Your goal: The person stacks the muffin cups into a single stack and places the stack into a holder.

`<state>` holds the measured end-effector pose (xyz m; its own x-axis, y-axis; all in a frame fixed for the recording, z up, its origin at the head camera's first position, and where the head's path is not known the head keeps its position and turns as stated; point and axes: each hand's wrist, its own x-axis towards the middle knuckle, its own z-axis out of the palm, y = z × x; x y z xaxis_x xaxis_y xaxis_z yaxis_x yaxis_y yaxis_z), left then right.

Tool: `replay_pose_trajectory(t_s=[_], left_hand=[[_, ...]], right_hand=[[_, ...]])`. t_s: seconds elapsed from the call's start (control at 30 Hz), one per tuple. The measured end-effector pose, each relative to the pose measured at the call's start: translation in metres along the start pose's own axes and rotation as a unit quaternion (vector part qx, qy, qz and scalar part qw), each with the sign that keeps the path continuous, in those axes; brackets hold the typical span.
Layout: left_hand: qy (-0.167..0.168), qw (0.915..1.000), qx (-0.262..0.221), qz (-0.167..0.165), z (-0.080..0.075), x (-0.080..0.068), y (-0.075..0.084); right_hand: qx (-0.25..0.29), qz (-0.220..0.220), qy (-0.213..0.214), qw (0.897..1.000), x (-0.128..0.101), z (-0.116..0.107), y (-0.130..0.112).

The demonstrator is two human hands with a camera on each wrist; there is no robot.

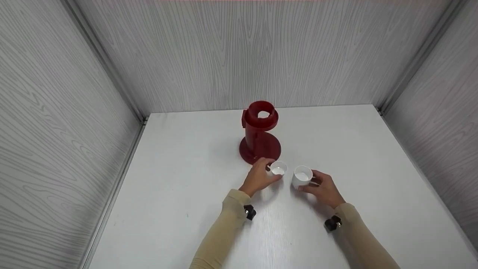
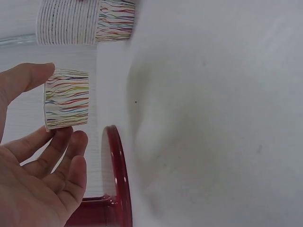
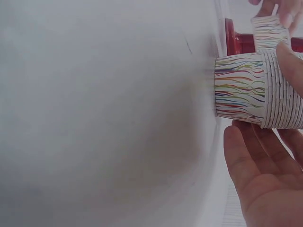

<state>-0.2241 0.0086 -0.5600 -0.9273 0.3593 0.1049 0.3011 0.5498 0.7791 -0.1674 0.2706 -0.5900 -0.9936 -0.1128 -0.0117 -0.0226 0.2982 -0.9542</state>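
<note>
A single striped paper cup (image 1: pixel 278 169) (image 2: pixel 66 99) is pinched in my left hand (image 1: pixel 269 172), thumb on one side and fingers (image 2: pixel 64 142) on the other. It hangs slightly above the white table (image 1: pixel 179 194), just in front of the red stand (image 1: pixel 259 130). To its right a stack of nested striped cups (image 1: pixel 301 175) (image 3: pixel 258 90) stands on the table. My right hand (image 1: pixel 310 182) grips the stack, with the thumb (image 3: pixel 291 61) on one side and the fingers curled round the other. The two cups are a small gap apart.
The red stand has a round base (image 2: pixel 116 175) and a ring-shaped top (image 1: pixel 263 114) and is at the middle back of the table. Grey wood-grain walls (image 1: pixel 56 130) close the table on the left, back and right.
</note>
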Motion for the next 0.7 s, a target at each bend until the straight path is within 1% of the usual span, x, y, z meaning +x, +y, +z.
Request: replay_pose_trajectory(t_s=[0.23, 0.4, 0.53, 0.7], left_hand=[[-0.004, 0.9999, -0.009, 0.014, -0.005, 0.001, 0.026], [-0.004, 0.9993, -0.011, 0.036, -0.010, 0.000, 0.043], [-0.007, 0.9988, -0.004, 0.048, -0.013, 0.000, 0.053], [-0.013, 0.9981, 0.004, 0.059, -0.013, 0.000, 0.063]], right_hand=[[0.000, 0.001, 0.007, 1.000, -0.001, 0.000, -0.001], [-0.014, 0.000, 0.002, 1.000, -0.001, 0.000, -0.001], [-0.017, -0.006, -0.002, 1.000, 0.001, -0.001, -0.001], [-0.023, -0.006, 0.000, 1.000, 0.003, 0.000, 0.001]])
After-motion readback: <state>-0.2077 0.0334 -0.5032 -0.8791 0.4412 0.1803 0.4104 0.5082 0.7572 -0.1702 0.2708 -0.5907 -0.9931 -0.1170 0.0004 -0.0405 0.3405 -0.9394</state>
